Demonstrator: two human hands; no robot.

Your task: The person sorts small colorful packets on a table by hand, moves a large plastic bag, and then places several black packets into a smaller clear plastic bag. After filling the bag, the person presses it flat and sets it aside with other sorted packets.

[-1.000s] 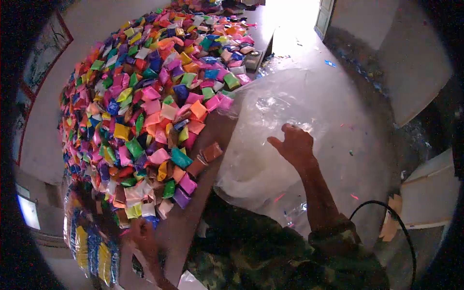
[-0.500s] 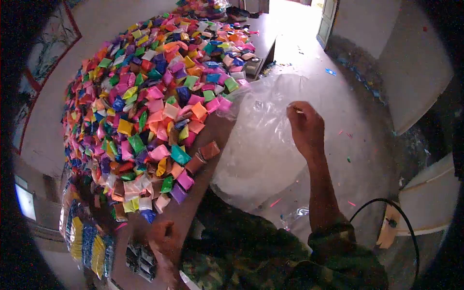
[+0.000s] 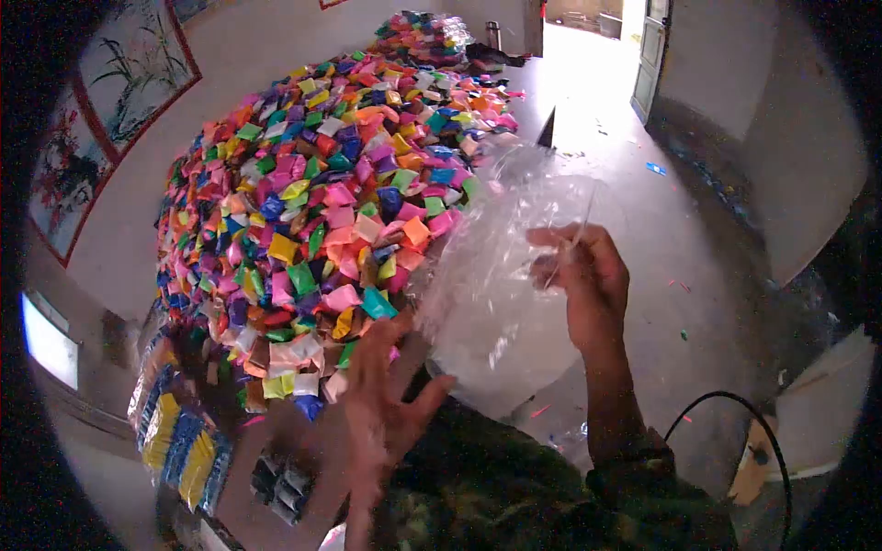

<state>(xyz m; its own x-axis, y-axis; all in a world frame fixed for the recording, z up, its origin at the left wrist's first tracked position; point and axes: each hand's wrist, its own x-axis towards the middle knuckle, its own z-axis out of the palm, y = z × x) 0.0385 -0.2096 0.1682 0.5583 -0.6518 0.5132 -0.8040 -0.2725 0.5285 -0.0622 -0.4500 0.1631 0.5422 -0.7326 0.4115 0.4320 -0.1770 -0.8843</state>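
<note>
A large clear plastic bag (image 3: 491,275) hangs in front of me beside the table edge. My right hand (image 3: 593,275) is closed on its right side, with thumb and fingers pinching the film near the top. My left hand (image 3: 381,404), a little blurred, is raised at the table edge with fingers spread and nothing in it. It lies left of the bag and just in front of the nearest packets. A big heap of small colourful packets (image 3: 303,211), in pink, green, orange, purple and other colours, covers the table.
Near the front of the brown table (image 3: 322,464) lies a dark tray-like object (image 3: 280,487). Blue and yellow wrapped bundles (image 3: 184,450) stand at the left. A bagged pile of packets (image 3: 423,37) sits at the back. Behind it is a bright doorway (image 3: 588,64); a black cable (image 3: 735,397) curves at right.
My left hand has risen from the table's front and opened toward the bag. The bag is lifted and spread higher in my right hand. The whole view has shifted slightly.
</note>
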